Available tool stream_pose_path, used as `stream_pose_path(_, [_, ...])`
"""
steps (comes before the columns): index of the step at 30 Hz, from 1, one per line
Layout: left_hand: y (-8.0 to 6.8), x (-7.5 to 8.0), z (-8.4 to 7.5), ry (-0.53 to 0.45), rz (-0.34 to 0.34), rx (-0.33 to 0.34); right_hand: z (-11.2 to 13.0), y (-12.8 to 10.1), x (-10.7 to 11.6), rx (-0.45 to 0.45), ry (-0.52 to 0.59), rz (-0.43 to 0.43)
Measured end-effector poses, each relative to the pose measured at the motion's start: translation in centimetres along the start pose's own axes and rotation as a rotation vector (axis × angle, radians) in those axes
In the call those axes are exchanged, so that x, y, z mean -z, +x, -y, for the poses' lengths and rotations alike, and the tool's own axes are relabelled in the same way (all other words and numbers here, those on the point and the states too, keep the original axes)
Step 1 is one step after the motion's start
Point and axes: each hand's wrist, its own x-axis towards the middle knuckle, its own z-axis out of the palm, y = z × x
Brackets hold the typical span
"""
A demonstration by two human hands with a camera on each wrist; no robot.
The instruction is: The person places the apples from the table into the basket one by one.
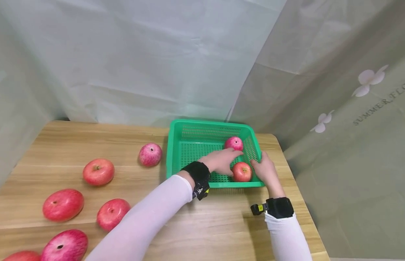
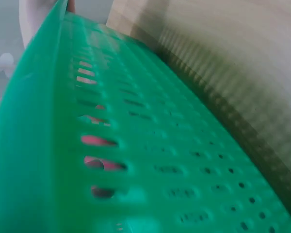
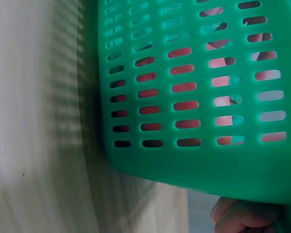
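A green slotted basket (image 1: pixel 209 124) stands at the back right of the wooden table (image 1: pixel 222 224). Two red apples lie in it, one by the far wall (image 1: pixel 234 143) and one at the front right (image 1: pixel 242 172). My left hand (image 1: pixel 223 160) reaches inside, its fingers fairly straight and lying against the near apple. My right hand (image 1: pixel 265 167) grips the basket's right rim by the front corner. In the right wrist view its fingers (image 3: pixel 240 216) curl under the basket (image 3: pixel 184 160), and red shows through the slots. The left wrist view is filled by the basket's outer wall (image 2: pixel 160 145).
Several loose red apples lie on the table's left half, the nearest to the basket (image 1: pixel 150 154) just beside its left wall, others at the front left (image 1: pixel 98 171) (image 1: pixel 112 214). Pale curtains hang close behind the table and along its right side.
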Motion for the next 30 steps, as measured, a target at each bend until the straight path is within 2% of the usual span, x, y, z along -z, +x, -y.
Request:
stream_pose_path(7, [-1.0,0.6,0.7,-0.031,-0.002,-0.021,-0.1,0.1,0.0,-0.005,0.001,-0.003])
stream_pose_path(15, [-4.2,2.3,1.8,-0.111,-0.026,-0.091,-0.1,-0.1,-0.1,-0.014,0.006,0.006])
stream_pose_path(23, [-7.0,4.7,3.8,-0.197,-0.109,-0.111,-0.2,0.0,0.1,-0.02,0.005,0.003])
stream_pose_path(30, [-9.8,6.0,5.6,-0.213,-0.197,-0.124,0.1,0.0,-0.4,-0.019,0.025,0.002])
